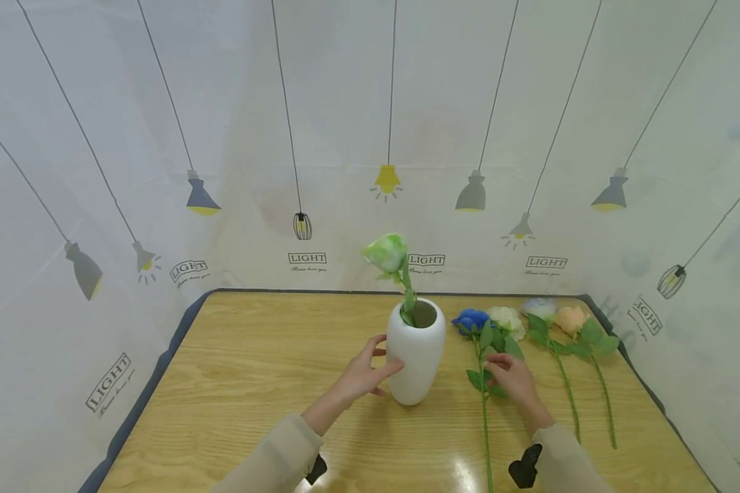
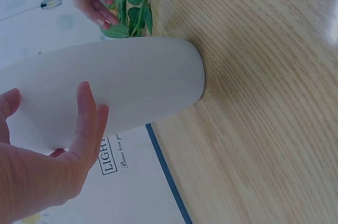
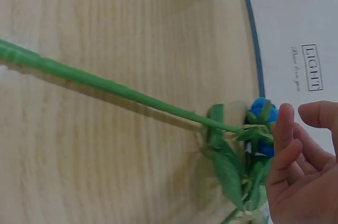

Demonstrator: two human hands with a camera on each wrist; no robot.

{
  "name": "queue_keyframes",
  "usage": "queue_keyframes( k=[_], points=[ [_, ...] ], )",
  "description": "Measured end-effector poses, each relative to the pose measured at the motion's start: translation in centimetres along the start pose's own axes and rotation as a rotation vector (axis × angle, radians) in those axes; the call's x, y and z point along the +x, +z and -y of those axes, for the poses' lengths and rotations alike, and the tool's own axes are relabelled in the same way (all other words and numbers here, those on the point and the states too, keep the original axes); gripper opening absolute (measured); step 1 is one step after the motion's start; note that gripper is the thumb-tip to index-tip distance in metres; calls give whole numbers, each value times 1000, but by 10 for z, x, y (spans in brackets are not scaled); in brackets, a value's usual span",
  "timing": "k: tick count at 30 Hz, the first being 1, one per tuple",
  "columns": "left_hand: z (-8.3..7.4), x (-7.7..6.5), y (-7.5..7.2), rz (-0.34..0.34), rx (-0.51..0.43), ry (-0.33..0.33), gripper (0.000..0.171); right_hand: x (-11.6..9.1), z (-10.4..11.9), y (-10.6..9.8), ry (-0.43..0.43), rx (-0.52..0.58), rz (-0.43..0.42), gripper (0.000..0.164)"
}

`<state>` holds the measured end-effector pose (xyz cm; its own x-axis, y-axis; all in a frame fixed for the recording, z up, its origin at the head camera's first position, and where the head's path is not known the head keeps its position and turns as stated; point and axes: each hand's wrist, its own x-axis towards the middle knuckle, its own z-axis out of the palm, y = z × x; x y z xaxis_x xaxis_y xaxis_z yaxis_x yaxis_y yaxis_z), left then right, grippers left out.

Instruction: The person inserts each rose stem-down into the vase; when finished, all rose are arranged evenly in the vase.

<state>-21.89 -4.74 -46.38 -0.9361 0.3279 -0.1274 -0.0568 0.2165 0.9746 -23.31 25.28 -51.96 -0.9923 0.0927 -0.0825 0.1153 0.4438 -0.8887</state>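
Note:
A white vase stands upright, with one green-and-white artificial rose leaning left from its mouth. My left hand holds the vase's left side, the thumb on the front and the fingers curved around; the left wrist view shows fingertips against its wall. A blue rose lies right of the vase, its green stem pointing toward me. Over its leaves my right hand hovers with loosely bent fingers. Thumb and forefinger are apart, with nothing between them in the right wrist view.
Beside the blue rose lie a cream flower, a pale blue flower and a peach flower, all with leafy stems. The wooden table ends at a dark edge against a white lamp-print cloth.

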Motion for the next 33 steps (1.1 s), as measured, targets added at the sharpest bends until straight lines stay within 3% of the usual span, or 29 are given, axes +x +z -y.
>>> queue_keyframes(
  k=[5, 12, 14, 23, 30, 33],
  points=[
    [-3, -2, -1, 15, -7, -2, 71, -1, -9, 7, 71, 58, -3, 35],
    [-32, -22, -1, 25, -10, -3, 64, 0, -20, 16, 150, 83, -17, 37],
    [-33, -23, -1, 26, -6, -2, 63, 0, -23, 18, 157, 83, -21, 38],
    [-33, -22, -1, 19, 1, -4, 63, -1, -32, 28, 124, 77, -44, 35],
    [-34, -22, -1, 15, -2, -5, 63, 3, -34, 34, 84, -64, -78, 32],
    [-34, -23, -1, 13, -1, -4, 63, 5, -32, 36, 100, -36, -88, 30]
  ],
)
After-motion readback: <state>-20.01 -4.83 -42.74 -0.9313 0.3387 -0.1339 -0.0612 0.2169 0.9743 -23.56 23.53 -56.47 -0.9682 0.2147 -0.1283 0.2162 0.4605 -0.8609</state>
